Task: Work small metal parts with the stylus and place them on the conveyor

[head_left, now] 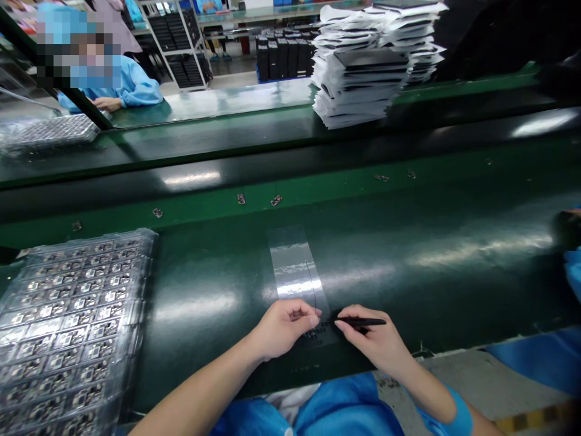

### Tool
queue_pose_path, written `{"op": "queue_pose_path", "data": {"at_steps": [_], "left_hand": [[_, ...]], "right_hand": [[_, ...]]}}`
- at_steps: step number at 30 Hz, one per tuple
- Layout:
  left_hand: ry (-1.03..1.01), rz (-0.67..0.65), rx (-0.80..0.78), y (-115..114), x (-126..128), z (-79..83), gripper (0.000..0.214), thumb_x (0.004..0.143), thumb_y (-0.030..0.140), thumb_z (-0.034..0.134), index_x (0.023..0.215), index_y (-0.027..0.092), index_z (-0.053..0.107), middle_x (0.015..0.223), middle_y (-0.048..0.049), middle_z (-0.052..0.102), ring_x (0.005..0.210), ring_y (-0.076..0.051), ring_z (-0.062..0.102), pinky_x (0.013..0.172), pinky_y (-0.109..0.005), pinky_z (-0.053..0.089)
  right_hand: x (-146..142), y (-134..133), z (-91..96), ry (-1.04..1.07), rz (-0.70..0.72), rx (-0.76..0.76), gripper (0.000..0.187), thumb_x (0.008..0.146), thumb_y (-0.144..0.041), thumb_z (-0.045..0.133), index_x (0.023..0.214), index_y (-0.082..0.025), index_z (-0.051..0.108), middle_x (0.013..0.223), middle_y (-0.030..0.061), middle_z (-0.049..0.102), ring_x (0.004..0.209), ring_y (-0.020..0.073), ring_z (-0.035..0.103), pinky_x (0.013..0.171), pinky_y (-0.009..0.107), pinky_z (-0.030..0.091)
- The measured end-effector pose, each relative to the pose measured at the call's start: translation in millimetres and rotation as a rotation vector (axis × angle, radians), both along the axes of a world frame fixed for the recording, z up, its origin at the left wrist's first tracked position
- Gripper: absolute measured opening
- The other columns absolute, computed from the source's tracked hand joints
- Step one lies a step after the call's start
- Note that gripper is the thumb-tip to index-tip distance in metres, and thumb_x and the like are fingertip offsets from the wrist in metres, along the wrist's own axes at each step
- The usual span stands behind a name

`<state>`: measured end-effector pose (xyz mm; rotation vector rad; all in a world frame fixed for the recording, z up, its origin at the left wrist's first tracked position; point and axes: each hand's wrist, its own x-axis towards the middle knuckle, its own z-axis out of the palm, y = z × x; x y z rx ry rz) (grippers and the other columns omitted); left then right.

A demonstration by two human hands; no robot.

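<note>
My left hand (285, 327) pinches a thin dark wire (312, 280) between thumb and fingers. The wire's far part runs away from me over a clear plastic strip (290, 257) lying on the green work surface. Black tweezers (367, 321) are gripped in my right hand (376, 342), their tip pointing left toward my left fingers. A small gap separates the two hands. Beneath and between them, small dark pieces (313, 336) sit in rows near the strip's close end. What lies inside my left fingertips is hidden.
Clear trays of small circuit boards (68, 327) stand at the left. Loose small boards (276, 200) lie along the green ledge beyond the black belt (254, 233). A tall stack of white sheets (358, 79) rises at the back. A person in blue (136, 85) sits across.
</note>
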<state>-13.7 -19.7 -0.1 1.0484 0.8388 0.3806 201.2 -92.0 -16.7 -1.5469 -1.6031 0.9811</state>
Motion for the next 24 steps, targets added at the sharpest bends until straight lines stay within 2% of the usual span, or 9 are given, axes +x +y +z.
{"op": "queue_pose_path", "data": {"at_steps": [11, 15, 20, 24], "left_hand": [[0.012, 0.012, -0.041, 0.4, 0.8, 0.9, 0.026, 0.077, 0.039, 0.072, 0.079, 0.014, 0.067, 0.107, -0.0136, 0.071, 0.108, -0.026, 0.064, 0.094, -0.036, 0.046], [0.011, 0.013, -0.036, 0.7, 1.1, 1.4, 0.024, 0.077, 0.038, 0.072, 0.079, 0.014, 0.067, 0.107, -0.0132, 0.071, 0.108, -0.026, 0.064, 0.094, -0.036, 0.046], [0.018, 0.021, -0.048, 1.4, 1.6, 2.8, 0.025, 0.076, 0.038, 0.073, 0.079, 0.014, 0.067, 0.105, -0.0130, 0.072, 0.106, -0.025, 0.065, 0.094, -0.036, 0.046], [0.017, 0.029, -0.042, 1.0, 1.5, 1.9, 0.025, 0.077, 0.039, 0.073, 0.079, 0.014, 0.068, 0.106, -0.0135, 0.072, 0.106, -0.025, 0.065, 0.094, -0.036, 0.046]], "right_hand": [[0.5, 0.9, -0.3, 0.016, -0.024, -0.038, 0.013, 0.087, -0.028, 0.061, 0.083, -0.019, 0.070, 0.072, 0.0024, 0.069, 0.062, 0.0174, 0.063, 0.058, 0.026, 0.049], [1.2, 0.4, -1.4, 0.007, -0.017, -0.025, 0.013, 0.087, -0.028, 0.062, 0.083, -0.019, 0.070, 0.077, 0.0038, 0.071, 0.068, 0.0193, 0.065, 0.063, 0.027, 0.050], [2.3, -1.4, -2.8, 0.043, -0.035, -0.081, 0.014, 0.087, -0.029, 0.062, 0.083, -0.018, 0.070, 0.069, 0.0021, 0.068, 0.060, 0.0173, 0.063, 0.056, 0.026, 0.049], [1.6, -0.6, -1.9, 0.022, -0.026, -0.036, 0.014, 0.087, -0.029, 0.062, 0.083, -0.019, 0.070, 0.075, 0.0036, 0.070, 0.066, 0.0187, 0.065, 0.062, 0.027, 0.050]]}}
